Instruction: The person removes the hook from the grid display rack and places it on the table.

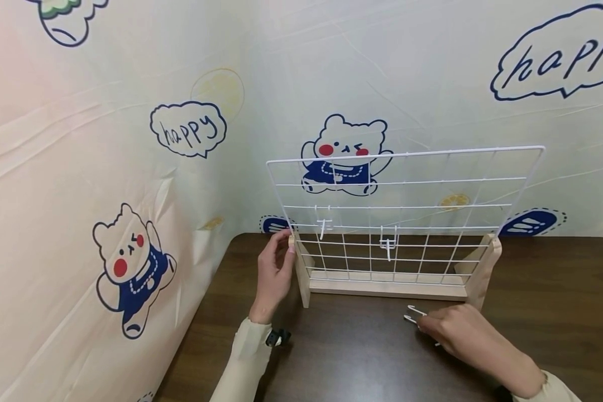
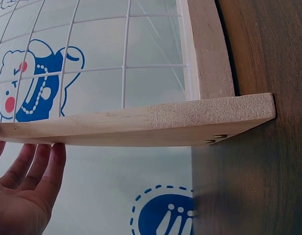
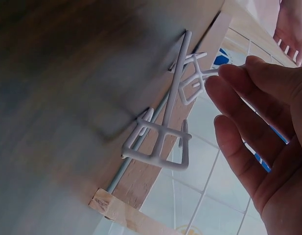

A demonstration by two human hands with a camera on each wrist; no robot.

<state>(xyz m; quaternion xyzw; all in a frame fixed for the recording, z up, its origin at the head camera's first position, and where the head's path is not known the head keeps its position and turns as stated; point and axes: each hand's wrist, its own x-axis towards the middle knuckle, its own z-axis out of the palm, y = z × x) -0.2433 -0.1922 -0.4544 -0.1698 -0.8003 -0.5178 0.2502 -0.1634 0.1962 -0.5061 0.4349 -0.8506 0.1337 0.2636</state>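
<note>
A white wire grid rack (image 1: pixel 407 228) with pale wooden sides stands on the table. At its left side panel (image 2: pixel 106 128), my left hand (image 1: pixel 273 273) grips the upper edge, with fingertips against the outer face. Near the rack's right front, my right hand (image 1: pixel 457 329) pinches the stem of a small white wire hook (image 3: pixel 192 88) between thumb and fingers. A second white wire hook (image 3: pixel 158 147) lies close by on the tabletop, partly hidden under the right hand in the head view. Two more white hooks hang on the grid, a left one (image 1: pixel 323 226) and a middle one (image 1: pixel 388 244).
The dark wooden table (image 1: pixel 352 357) stretches in front of the rack and off to its right. A printed cloth (image 1: pixel 261 111) with bear drawings hangs behind the table and along its left side. A wooden bar (image 1: pixel 387 287) joins the rack's side panels at the bottom.
</note>
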